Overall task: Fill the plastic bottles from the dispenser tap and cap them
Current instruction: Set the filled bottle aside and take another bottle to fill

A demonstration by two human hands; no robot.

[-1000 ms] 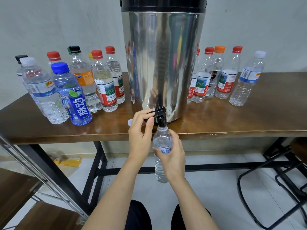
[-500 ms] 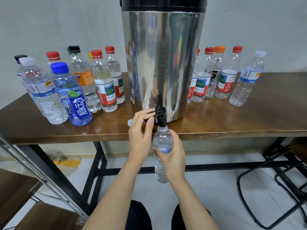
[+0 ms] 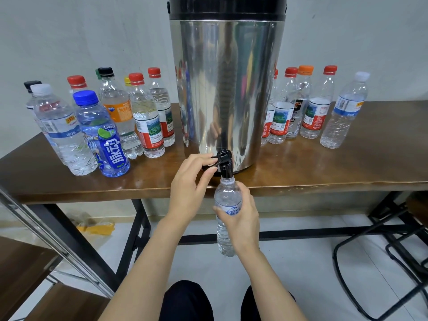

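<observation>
While the left hand (image 3: 190, 191) pinches the dispenser tap (image 3: 223, 161) lever, the right hand (image 3: 243, 220) grips a bottle (image 3: 228, 197) under the spout, apparently filled bottles (image 3: 148, 121) standing left, empty-looking bottles (image 3: 316, 112) right.

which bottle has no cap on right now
The clear bottle held in the right hand, its neck at the black tap; every bottle standing on the table wears a cap.

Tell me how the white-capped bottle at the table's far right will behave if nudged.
The white-capped bottle looks empty, so probably very light: a nudge may slide or tip it. Tall on a narrow base, it would likely roll on the table once down. Its thin ribbed wall probably dents under a firm squeeze.
</observation>
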